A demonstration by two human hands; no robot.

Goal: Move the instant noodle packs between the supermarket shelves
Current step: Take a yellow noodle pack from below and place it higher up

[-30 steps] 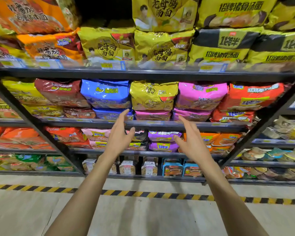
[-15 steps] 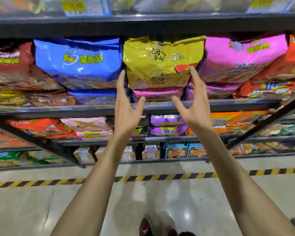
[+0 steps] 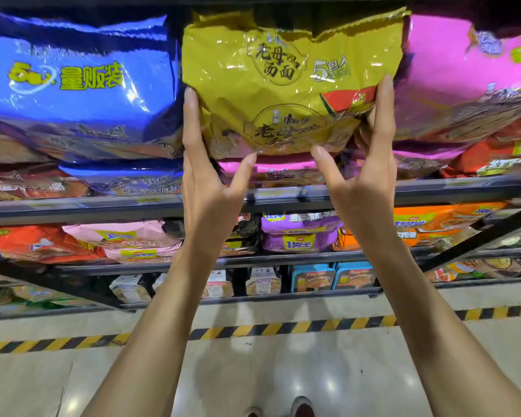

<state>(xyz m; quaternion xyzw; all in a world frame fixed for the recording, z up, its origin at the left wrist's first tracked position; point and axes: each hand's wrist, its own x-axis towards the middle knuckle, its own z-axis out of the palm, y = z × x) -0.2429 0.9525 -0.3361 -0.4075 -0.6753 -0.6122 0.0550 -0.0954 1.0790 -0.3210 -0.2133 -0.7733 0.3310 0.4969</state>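
Left hand (image 3: 206, 182) and right hand (image 3: 364, 176) are both up at the shelf, one on either side of the yellow noodle multipack (image 3: 283, 85). Fingers are straight and flat against its two short sides, thumbs spread inward and touching its bottom edge. It reads as a flat-palm squeeze, not a wrap. Nothing visibly curls round the bag, though some right-hand fingers are hidden behind its corner.

Step in hand, as a judgement: getting purchase before drawing the pack out toward the body. To do it well:
- squeeze evenly from both sides
- keep the thumbs under the bottom seam to take the weight
- pull straight out and level

The bag is slick film, probably with loose blocks inside, so it may sag or slip mid-span. Better to press on the blocks than on slack film.

Neighbours are tight. The blue multipack (image 3: 79, 85) sits against the outer side of the left fingers, and the pink multipack (image 3: 463, 79) against the outer side of the right fingers. A skewed pull could drag either one out.

The pack sits between the hands, resting on a flat pink pack (image 3: 268, 171) just behind the thumbs. The shelf lip (image 3: 103, 206) runs level with the palms.

Orientation: printed face toward the person, text upright, crimped top seam up and away from the hands, bottom seam at the thumbs. Long axis runs sideways, hand to hand, parallel to the shelf lip. How far it leans back cannot be told
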